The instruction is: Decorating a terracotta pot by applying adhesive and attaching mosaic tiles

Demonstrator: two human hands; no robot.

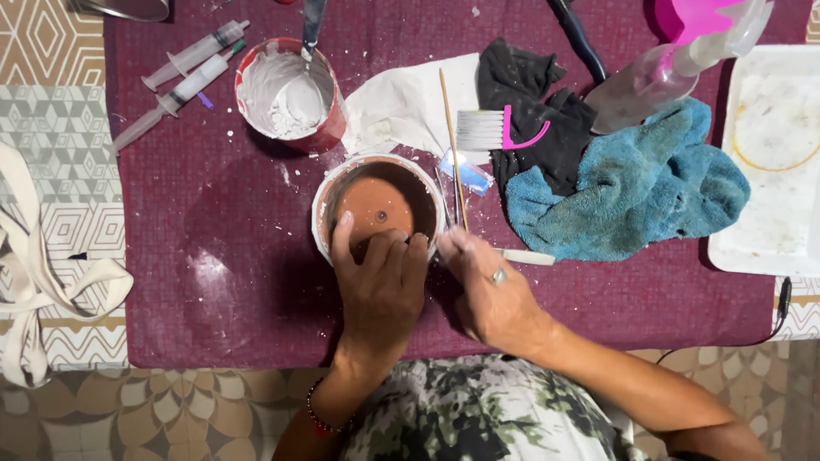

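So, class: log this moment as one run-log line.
left hand: fingers inside terracotta pot | right hand: holds white tool beside pot | red cup: white paste

Left hand flat, right hand curled
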